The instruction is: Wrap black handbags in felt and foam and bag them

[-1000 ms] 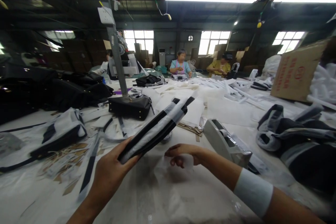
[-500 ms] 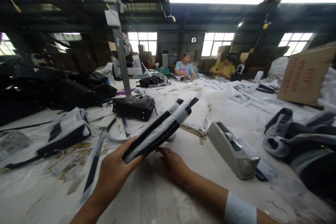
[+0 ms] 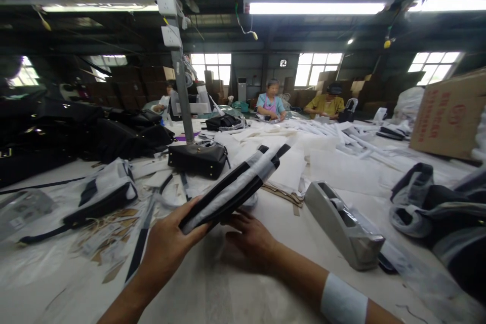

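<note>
My left hand (image 3: 169, 240) is closed round the near end of a bundle of black straps (image 3: 228, 195). White translucent wrapping runs along the straps, which slant up and away to the right above the table. Just below and to the right of the bundle is my right hand (image 3: 252, 240), its fingers loosely apart and partly hidden behind the straps. I cannot tell whether its fingertips touch them. Right of the hands stands a grey tape dispenser (image 3: 343, 228). Beyond the bundle sits a black handbag (image 3: 197, 159).
A metal post (image 3: 183, 96) rises behind the handbag. Left lie a partly wrapped bag (image 3: 106, 197), paper tags (image 3: 110, 243) and a heap of black bags (image 3: 76, 126). Right are wrapped bags (image 3: 448, 207) and a carton (image 3: 448, 116). Two people (image 3: 270, 104) work across the table.
My right hand has shifted slightly left, closer under the strap bundle, its fingers more spread. My left hand keeps its hold. The view has tilted up a little.
</note>
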`<move>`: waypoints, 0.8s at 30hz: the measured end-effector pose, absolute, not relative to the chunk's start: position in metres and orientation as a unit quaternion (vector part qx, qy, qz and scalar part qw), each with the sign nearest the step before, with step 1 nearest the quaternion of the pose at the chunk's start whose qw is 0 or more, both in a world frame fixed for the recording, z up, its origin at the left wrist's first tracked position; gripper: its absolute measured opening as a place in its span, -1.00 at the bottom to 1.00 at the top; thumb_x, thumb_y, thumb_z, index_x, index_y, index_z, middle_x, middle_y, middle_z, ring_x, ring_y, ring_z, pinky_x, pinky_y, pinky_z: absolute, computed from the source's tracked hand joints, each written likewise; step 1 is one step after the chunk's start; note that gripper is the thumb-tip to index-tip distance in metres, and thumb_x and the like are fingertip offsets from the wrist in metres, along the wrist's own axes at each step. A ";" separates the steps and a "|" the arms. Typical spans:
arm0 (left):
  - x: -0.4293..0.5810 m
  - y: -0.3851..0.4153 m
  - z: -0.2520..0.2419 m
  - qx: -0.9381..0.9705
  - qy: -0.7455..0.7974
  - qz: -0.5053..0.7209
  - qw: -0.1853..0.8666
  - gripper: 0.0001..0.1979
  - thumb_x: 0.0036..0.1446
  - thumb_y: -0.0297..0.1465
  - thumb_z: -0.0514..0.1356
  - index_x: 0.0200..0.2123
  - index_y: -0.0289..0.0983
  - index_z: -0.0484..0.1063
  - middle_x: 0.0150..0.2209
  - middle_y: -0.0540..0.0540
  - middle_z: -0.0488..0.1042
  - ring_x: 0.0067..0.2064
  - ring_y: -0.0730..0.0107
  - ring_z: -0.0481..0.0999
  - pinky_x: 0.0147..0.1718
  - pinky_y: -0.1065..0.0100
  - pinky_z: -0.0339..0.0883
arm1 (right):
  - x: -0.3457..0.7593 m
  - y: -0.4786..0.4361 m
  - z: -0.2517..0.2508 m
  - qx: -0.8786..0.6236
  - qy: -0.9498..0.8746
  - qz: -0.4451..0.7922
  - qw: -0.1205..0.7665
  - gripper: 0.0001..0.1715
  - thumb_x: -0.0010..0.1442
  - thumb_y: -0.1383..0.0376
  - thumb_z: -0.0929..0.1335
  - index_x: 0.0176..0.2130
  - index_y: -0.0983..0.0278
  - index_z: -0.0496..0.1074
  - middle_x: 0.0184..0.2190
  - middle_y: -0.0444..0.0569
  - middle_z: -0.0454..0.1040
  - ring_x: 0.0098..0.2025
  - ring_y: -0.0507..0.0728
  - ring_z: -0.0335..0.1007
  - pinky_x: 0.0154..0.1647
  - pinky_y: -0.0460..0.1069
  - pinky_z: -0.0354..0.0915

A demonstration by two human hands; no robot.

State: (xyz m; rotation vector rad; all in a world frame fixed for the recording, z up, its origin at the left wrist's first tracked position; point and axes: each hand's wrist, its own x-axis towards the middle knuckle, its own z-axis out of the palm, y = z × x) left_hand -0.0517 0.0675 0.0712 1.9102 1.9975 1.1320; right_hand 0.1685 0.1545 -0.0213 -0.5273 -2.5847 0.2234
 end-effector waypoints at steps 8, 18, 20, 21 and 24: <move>-0.063 0.081 0.079 0.641 0.673 0.355 0.100 -0.40 0.03 -0.03 0.27 0.12 -0.11 0.42 0.05 -0.01 0.54 0.05 0.11 0.53 0.05 0.24 0.36 | 0.160 0.139 -0.002 -0.243 -0.863 0.298 0.329 -0.68 0.34 0.17 0.26 -0.32 0.29 0.49 -0.48 -0.06 0.52 -0.42 0.05 0.47 -0.30 -0.08 0.36; -0.073 0.088 0.080 0.637 0.669 0.369 0.101 -0.39 0.04 -0.03 0.26 0.13 -0.15 0.42 0.07 -0.05 0.53 0.08 0.11 0.51 0.07 0.24 0.35 | 0.137 0.167 -0.029 -0.386 -0.779 0.398 0.293 -0.69 0.26 0.18 0.34 -0.43 0.31 0.49 -0.50 -0.08 0.50 -0.43 0.06 0.40 -0.36 -0.06 0.29; -0.074 0.088 0.079 0.639 0.667 0.369 0.096 -0.39 0.03 -0.04 0.26 0.13 -0.15 0.43 0.07 -0.06 0.53 0.08 0.09 0.51 0.08 0.22 0.34 | 0.129 0.180 -0.036 -0.427 -0.754 0.407 0.290 -0.65 0.29 0.19 0.32 -0.44 0.34 0.46 -0.56 -0.09 0.44 -0.47 0.05 0.35 -0.41 -0.06 0.26; -0.073 0.088 0.080 0.640 0.669 0.366 0.091 -0.39 0.03 -0.04 0.26 0.13 -0.16 0.43 0.07 -0.07 0.53 0.08 0.08 0.51 0.09 0.20 0.34 | 0.125 0.187 -0.038 -0.442 -0.741 0.416 0.288 -0.67 0.29 0.20 0.33 -0.44 0.35 0.45 -0.55 -0.07 0.44 -0.45 0.06 0.36 -0.39 -0.05 0.28; -0.069 0.085 0.080 0.638 0.678 0.356 0.080 -0.39 0.02 -0.04 0.26 0.12 -0.14 0.44 0.05 -0.06 0.55 0.05 0.06 0.53 0.08 0.19 0.35 | 0.115 0.211 -0.038 -0.444 -0.712 0.465 0.284 -0.77 0.29 0.21 0.37 -0.24 0.36 0.47 -0.28 -0.01 0.50 -0.24 0.12 0.44 -0.20 0.03 0.39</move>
